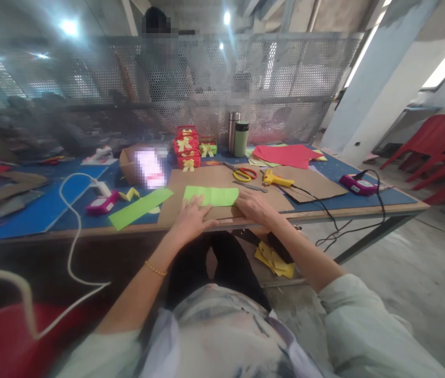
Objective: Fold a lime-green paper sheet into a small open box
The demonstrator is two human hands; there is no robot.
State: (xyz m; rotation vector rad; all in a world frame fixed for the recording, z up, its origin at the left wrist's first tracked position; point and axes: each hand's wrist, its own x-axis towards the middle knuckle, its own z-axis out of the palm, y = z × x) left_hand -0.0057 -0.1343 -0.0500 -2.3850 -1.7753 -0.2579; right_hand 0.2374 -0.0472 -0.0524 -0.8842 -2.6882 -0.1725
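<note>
My left hand (191,216) lies flat with fingers spread on a brown cardboard sheet (222,184) at the table's near edge, its fingertips touching a small green paper rectangle (211,196). My right hand (254,207) rests palm down on the cardboard just right of that green paper, fingers stretched toward it. Neither hand holds anything. A longer green paper strip (139,208) lies to the left on the blue mat.
Scissors (241,173), a yellow glue gun (275,179) with black cord, and a purple device (358,185) lie to the right. Red gift boxes (186,148), two flasks (238,137) and red paper (285,155) stand behind. White cable (70,231) hangs left. People sit behind the mesh.
</note>
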